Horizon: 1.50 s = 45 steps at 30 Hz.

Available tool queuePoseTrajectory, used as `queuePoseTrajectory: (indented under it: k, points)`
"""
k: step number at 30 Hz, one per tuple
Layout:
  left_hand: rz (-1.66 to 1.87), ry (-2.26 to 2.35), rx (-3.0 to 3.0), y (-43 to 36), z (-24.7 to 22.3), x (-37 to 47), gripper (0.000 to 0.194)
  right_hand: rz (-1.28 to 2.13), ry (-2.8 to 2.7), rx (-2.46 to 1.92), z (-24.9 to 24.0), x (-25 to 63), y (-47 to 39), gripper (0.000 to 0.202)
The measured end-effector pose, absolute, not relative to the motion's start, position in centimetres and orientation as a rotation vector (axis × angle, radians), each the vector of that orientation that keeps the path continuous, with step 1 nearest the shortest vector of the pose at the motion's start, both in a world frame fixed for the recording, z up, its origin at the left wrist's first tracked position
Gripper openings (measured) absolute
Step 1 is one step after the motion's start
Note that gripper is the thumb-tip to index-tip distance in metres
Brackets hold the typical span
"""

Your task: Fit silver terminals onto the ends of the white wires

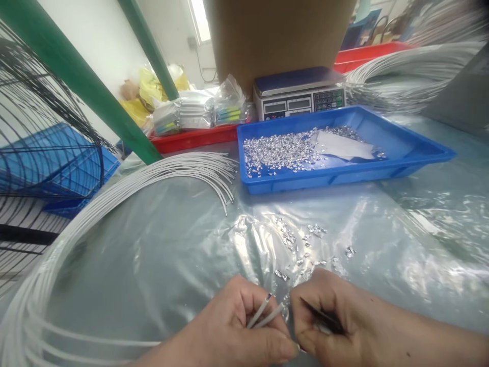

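Left hand (250, 326): fingers curled closed, with two white cable ends (263, 312) gripped between the thumb and the bent forefinger, their tips standing out above the hand. Right hand (328, 321): fingers clenched around a dark, narrow tool (324, 317), most of which the fist covers; it may be a pair of tweezers or a small blade, but the view does not settle which. Both hands are at the bottom of the view, knuckles nearly meeting, the left forearm entering from the lower left and the right forearm from the lower right. The tip of the left thumb is close beside the right fingers; contact cannot be confirmed.

The cable ends are located in front of loose silver scraps (288, 237), which lie scattered on the plastic-covered table (164, 255). Beyond the scraps sits a blue tray (344, 176) containing many small silver pieces (278, 150) and a white sheet (342, 145). Behind the tray stands a scale (298, 94). A bundle of white cables (148, 173) curves along the left side of the table, its ends fanned out near the tray's left corner.
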<state>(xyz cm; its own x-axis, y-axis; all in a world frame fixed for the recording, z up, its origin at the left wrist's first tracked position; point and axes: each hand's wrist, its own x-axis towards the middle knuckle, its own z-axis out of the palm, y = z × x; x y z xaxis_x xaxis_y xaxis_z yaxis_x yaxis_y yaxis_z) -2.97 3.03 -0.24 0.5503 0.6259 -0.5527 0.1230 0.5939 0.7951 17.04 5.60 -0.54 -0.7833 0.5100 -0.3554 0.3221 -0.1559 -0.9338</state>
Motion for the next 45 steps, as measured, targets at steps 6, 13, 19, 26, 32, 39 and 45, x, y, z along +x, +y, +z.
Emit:
queuePoseTrajectory:
  k: [6,13,19,26,32,39,45]
  points:
    - [0.363,0.972,0.921,2.8,-0.2,-3.0,0.016,2.139,-1.885,-1.076,-0.6,16.7,5.8,0.017]
    - [0.391,0.973,0.95,2.6,-0.1,-3.2,0.018,2.229,-1.814,-1.195,-0.2,16.4,6.1,0.015]
    - [0.425,0.976,0.917,2.7,-0.5,-3.1,0.014,2.28,-1.727,-1.214,-0.5,16.6,5.9,0.013]
    - [0.478,1.05,0.899,2.7,-0.7,-3.2,0.013,2.373,-1.637,-1.168,-0.9,16.5,5.9,0.016]
    - [0.49,1.013,0.872,2.9,-0.5,-2.9,0.016,2.401,-1.58,-1.251,-0.8,16.4,5.6,0.016]
    - [0.459,1.013,0.892,3.1,-0.4,-2.9,0.033,2.324,-1.63,-1.3,-0.5,16.9,6.5,0.011]
    - [0.386,0.966,0.898,3.4,-0.9,-3.1,0.043,1.774,-1.942,-1.383,0.5,16.9,6.7,0.022]
